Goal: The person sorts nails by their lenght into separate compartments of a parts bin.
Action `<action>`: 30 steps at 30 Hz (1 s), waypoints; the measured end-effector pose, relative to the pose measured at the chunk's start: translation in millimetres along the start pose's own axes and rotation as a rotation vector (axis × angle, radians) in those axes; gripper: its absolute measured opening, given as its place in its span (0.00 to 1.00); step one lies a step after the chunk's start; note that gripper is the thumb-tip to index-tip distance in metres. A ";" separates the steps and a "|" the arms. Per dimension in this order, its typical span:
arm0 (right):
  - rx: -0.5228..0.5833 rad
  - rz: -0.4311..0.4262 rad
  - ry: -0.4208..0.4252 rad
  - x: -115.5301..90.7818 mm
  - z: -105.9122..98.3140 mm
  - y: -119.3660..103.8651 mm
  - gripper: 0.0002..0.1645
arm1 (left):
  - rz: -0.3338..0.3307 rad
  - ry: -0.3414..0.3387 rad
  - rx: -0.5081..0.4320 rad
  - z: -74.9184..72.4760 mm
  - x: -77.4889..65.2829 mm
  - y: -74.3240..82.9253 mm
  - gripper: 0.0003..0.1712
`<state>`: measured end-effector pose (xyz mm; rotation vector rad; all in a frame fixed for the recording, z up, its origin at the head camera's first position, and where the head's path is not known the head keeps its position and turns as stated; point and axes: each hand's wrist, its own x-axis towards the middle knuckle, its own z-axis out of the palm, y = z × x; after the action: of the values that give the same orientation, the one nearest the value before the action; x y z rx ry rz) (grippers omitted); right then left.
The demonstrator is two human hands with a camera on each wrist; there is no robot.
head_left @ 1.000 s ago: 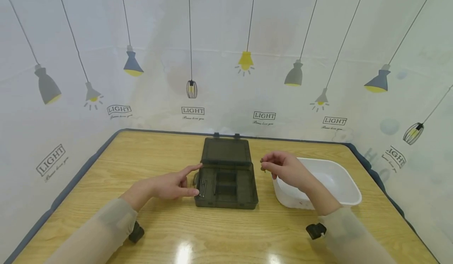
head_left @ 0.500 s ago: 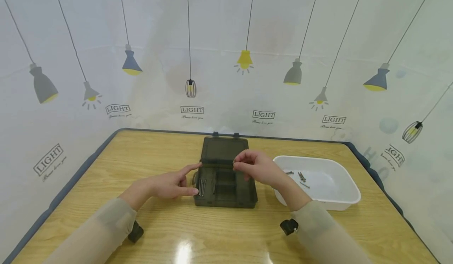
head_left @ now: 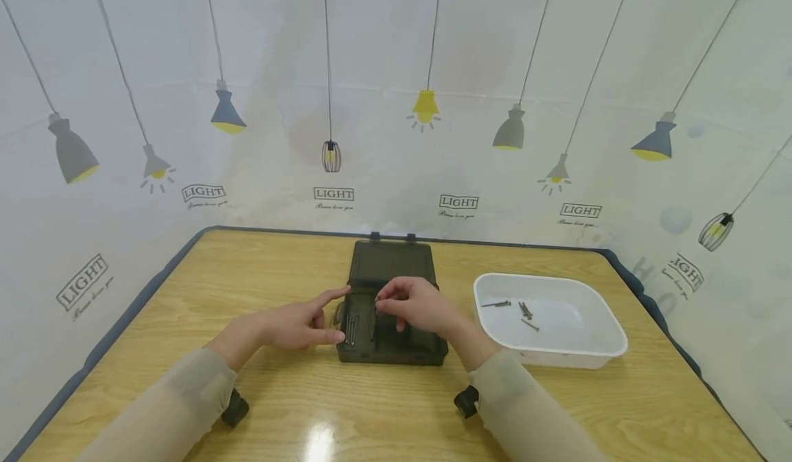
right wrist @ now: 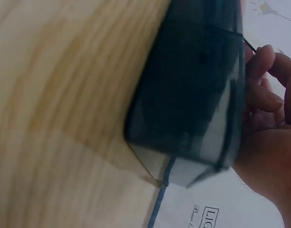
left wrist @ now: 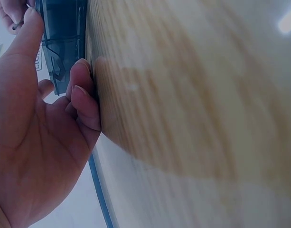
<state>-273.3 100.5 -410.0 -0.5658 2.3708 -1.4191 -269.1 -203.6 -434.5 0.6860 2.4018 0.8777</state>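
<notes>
A dark translucent organizer box [head_left: 427, 357] lies with its lid [head_left: 392, 259] folded back on the table. Several screws [head_left: 351, 330] lie in its left compartments. My left hand [head_left: 291, 324] is at the box's left side, index finger and thumb extended and touching its edge, the other fingers bent. Above the box's middle, my right hand [head_left: 421, 304] pinches a screw between thumb and index finger; in the right wrist view the thin dark shank of that screw [right wrist: 249, 45] sticks out past the fingertips. The hand covers part of the compartments.
To the right stands a white plastic tray [head_left: 578, 321] holding several loose screws [head_left: 524, 310]. The wooden table [head_left: 278, 407] has a dark edge at the back, against a printed wall cloth [head_left: 396, 146].
My right hand has moved left with the screw, from beside the white tray to above the open box. The tray's screws have come into sight. My left hand stays put.
</notes>
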 end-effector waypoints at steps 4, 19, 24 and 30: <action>0.018 0.024 -0.003 5.2 8.1 3.4 0.09 | -0.001 0.003 -0.004 0.5 -0.6 -1.9 0.56; 0.026 0.064 0.033 12.0 15.4 9.0 0.13 | 0.011 0.001 -0.008 0.4 -0.7 -2.6 0.56; 0.032 0.063 0.035 11.6 16.5 9.8 0.14 | 0.008 0.002 -0.002 1.0 0.1 -3.5 0.56; 0.026 0.057 0.042 9.0 16.3 8.2 0.13 | 0.002 0.002 -0.003 0.5 -0.5 -0.8 0.57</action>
<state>-275.0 87.2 -425.3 -0.4619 2.3774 -1.4485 -268.7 -204.2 -435.2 0.6870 2.4018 0.8827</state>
